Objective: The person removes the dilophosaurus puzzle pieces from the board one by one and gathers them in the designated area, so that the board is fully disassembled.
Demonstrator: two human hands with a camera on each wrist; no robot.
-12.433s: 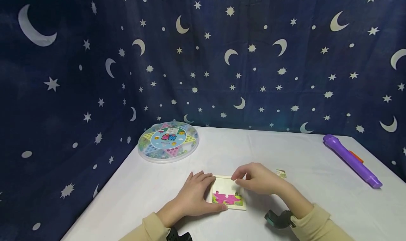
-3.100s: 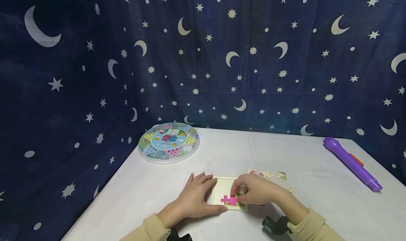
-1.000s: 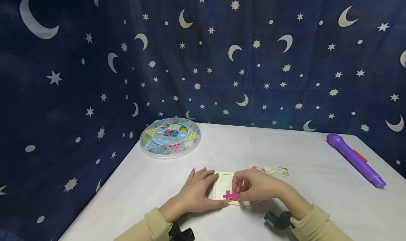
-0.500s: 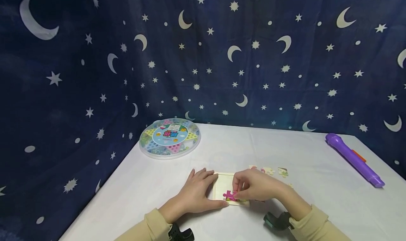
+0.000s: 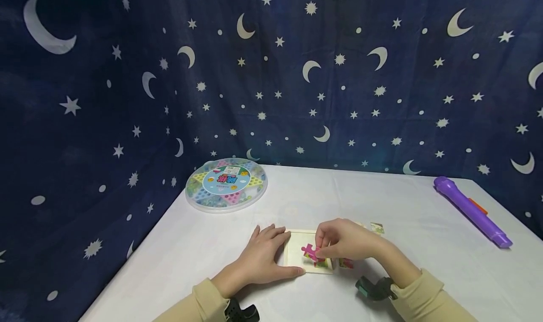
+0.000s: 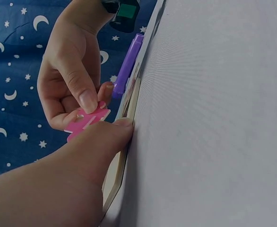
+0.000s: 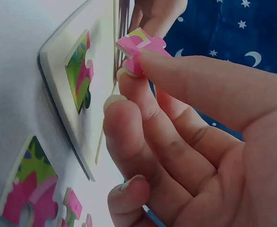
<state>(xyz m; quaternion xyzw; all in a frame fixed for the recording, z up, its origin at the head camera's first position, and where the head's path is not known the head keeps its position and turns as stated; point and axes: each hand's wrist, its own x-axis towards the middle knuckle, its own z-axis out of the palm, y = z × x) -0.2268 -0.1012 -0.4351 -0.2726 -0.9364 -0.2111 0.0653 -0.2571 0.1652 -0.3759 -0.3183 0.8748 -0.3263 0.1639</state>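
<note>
My right hand (image 5: 349, 239) pinches a pink jigsaw piece (image 7: 148, 43) between thumb and fingertips, tilted above a small pale puzzle tray (image 5: 295, 247). A green-and-pink corner piece (image 7: 80, 78) lies inside the tray, at its near right corner. My left hand (image 5: 263, 258) rests along the tray's left side with fingers extended; its thumb (image 6: 122, 124) presses the near rim. Just right of the tray lies a loose pink-and-green piece (image 5: 346, 263). Another loose piece (image 5: 377, 227) is farther back, beyond the right hand, which partly hides others.
A round, clear-lidded board game case (image 5: 226, 186) lies at the table's back left. On the right is a purple tube-shaped object (image 5: 473, 212) with an orange part beside it. White cloth covers the table, and a dark blue star-and-moon curtain (image 5: 288, 77) hangs behind.
The right hand has raised the pink piece off the tray and tilted it. Over the longer span, a pink piece left the tray's near row and more pieces lie to the right. Left hand stays put.
</note>
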